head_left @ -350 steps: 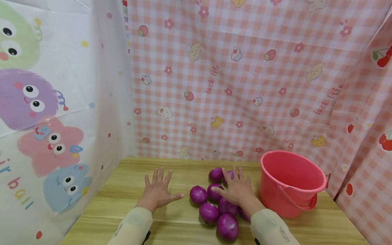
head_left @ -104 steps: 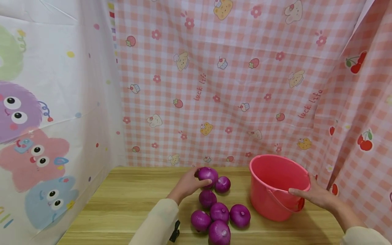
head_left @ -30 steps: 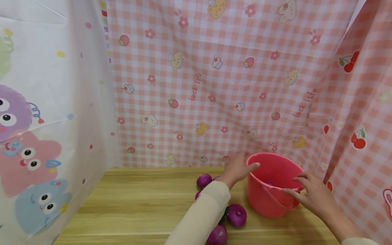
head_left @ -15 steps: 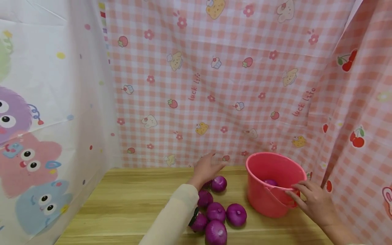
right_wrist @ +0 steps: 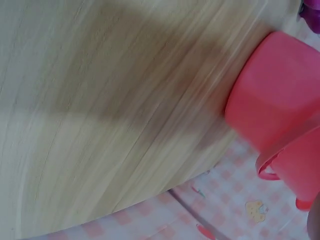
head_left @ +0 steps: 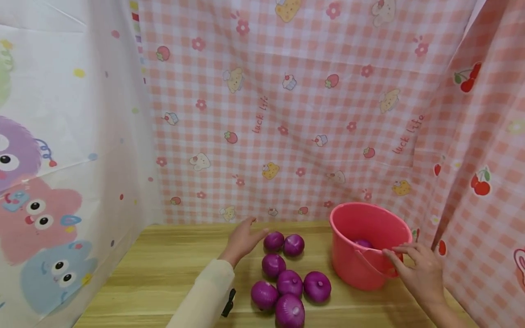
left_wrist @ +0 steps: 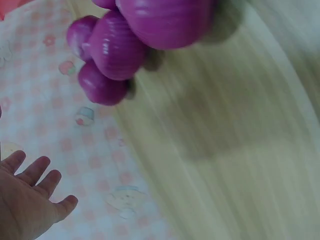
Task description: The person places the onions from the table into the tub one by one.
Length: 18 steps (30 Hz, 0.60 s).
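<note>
Several purple onions [head_left: 290, 283] lie in a loose cluster on the wooden table. My left hand [head_left: 243, 239] hovers just left of the two farthest onions [head_left: 274, 242], holding nothing, its fingers spread in the left wrist view. To the right stands a pink bucket [head_left: 357, 269] with part of an onion [head_left: 363, 243] visible inside. With thumb and fingers my right hand [head_left: 420, 271] pinches the bucket's right rim. The right wrist view catches the bucket's side and handle, and only a fingertip [right_wrist: 314, 220] at the edge.
The wooden table [head_left: 176, 273] ends at a pink checked cloth [head_left: 229, 182] behind. A white cartoon-print cloth [head_left: 110, 182] hangs at the left, and another checked cloth [head_left: 488, 218] on the right, close to the right hand.
Since 3.5 s ago, the onion my left hand held has gone into the bucket. The left hand has moved from the bucket back leftward to the onions. My right hand stays at the bucket rim.
</note>
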Each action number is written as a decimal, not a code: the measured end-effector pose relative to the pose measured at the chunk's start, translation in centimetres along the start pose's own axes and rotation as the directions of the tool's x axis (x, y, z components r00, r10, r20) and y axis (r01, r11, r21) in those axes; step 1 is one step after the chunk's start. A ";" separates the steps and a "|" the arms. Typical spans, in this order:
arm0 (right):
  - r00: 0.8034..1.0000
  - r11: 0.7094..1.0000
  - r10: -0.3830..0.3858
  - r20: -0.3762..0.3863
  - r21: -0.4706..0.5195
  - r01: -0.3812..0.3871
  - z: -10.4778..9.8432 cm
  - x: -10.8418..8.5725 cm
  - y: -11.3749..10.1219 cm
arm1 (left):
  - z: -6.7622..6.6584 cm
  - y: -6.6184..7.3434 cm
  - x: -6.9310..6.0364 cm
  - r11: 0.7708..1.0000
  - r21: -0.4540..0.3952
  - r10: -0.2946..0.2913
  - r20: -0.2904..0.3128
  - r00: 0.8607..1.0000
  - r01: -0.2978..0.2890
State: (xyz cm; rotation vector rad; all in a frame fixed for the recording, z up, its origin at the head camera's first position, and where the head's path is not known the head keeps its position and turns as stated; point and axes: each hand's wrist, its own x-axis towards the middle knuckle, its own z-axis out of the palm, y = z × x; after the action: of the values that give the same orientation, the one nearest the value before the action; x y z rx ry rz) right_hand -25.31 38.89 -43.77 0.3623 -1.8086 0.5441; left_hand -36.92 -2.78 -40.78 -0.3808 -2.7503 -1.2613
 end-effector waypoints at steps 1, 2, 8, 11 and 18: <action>1.000 1.000 0.025 -0.003 -0.006 -0.026 0.1 0.0 -0.2 | -0.1 -0.4 -0.1 1.000 0.005 -0.002 -0.002 1.000 0.002; 0.999 0.998 0.054 -0.003 -0.014 -0.054 0.2 0.0 -0.5 | -0.2 -0.7 -0.2 1.000 0.013 -0.003 -0.005 1.000 0.003; 0.977 0.975 0.211 -0.018 -0.066 -0.212 0.7 -0.1 -1.8 | -0.5 -2.2 -1.0 1.000 0.021 -0.004 -0.002 1.000 0.004; 0.974 0.971 0.225 -0.029 -0.072 -0.227 0.8 -0.2 -1.8 | -0.5 -2.8 -1.2 1.000 0.023 -0.006 0.001 1.000 0.006; 0.975 0.973 0.216 -0.047 -0.072 -0.219 0.9 -0.6 -1.6 | -0.2 -3.6 -1.6 0.998 0.025 -0.052 0.023 0.998 0.052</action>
State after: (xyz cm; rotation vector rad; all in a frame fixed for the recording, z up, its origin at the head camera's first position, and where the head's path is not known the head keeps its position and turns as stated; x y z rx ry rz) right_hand -25.09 37.07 -44.25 0.1001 -1.8373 0.6273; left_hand -36.36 -5.50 -43.56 -0.3265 -2.8101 -1.2414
